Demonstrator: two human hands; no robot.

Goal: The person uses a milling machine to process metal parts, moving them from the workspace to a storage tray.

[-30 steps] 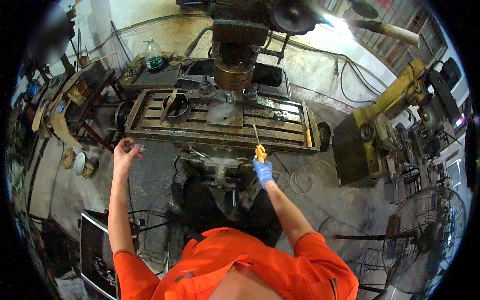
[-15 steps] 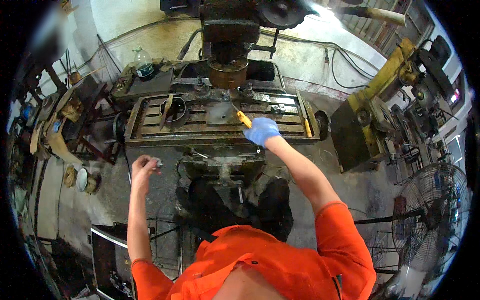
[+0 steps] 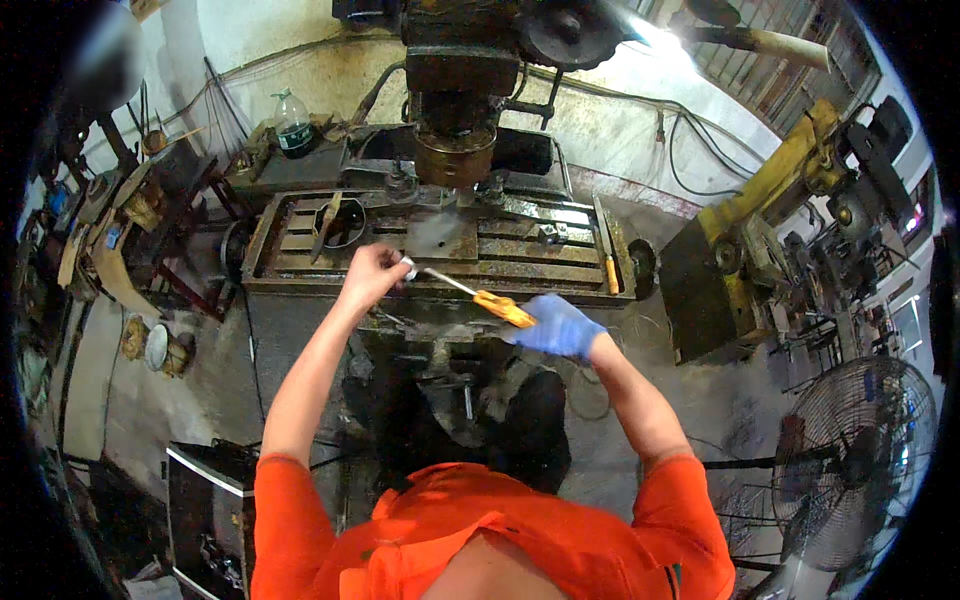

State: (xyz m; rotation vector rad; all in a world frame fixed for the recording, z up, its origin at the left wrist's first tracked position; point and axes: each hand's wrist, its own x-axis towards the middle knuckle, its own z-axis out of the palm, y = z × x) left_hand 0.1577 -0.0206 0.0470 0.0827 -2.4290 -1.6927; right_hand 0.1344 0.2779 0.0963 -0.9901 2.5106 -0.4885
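While the gloved right hand (image 3: 556, 327) grips the orange-handled screwdriver (image 3: 480, 296), the bare left hand (image 3: 374, 274) pinches a small white piece (image 3: 408, 267) at its tip, above the milling machine table (image 3: 520, 252).

Your right hand (image 3: 556, 327): blue glove, thin and rubbery, matt.
Your left hand (image 3: 372, 275): bare skin, pinching 1 small pale piece (image 3: 408, 268); its material you cannot tell.
Screwdriver (image 3: 478, 296): glossy orange plastic handle, thin bright steel shaft.
Machine table (image 3: 520, 255): slotted metal, rusty brown, rough and grimy.
Spindle head (image 3: 455, 155): dull brassy metal, worn.
Your sleeves (image 3: 680, 505): orange cloth, matt.
Bottle (image 3: 293, 125): clear plastic, greenish.
Fan (image 3: 850, 460): wire metal guard, dusty.
Floor (image 3: 690, 400): rough stained concrete.
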